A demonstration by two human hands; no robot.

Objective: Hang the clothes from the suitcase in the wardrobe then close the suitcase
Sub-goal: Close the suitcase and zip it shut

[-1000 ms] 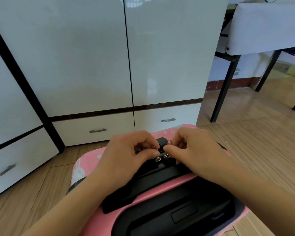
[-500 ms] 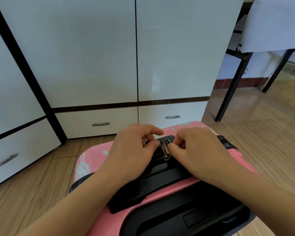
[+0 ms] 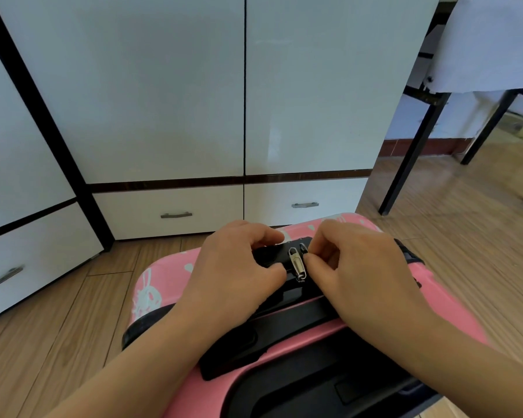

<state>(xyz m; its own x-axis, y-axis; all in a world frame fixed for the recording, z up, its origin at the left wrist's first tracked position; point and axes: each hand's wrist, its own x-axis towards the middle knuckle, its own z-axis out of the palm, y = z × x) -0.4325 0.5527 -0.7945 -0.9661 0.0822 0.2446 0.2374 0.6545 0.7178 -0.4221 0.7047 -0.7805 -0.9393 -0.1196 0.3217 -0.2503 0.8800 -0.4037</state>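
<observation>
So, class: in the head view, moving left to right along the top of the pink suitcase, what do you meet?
Bunny print → left hand → silver zipper pull → right hand.

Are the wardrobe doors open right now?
No, both white wardrobe doors sit flush and shut behind the pink suitcase.

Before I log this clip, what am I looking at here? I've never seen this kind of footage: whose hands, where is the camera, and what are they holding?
The camera is worn on a person's head, looking down at their own bare hands. A pink hard-shell suitcase stands shut on the wooden floor before the closed white wardrobe. The left hand rests on the suitcase's black lock block; the right hand pinches beside the silver zipper pull.
</observation>
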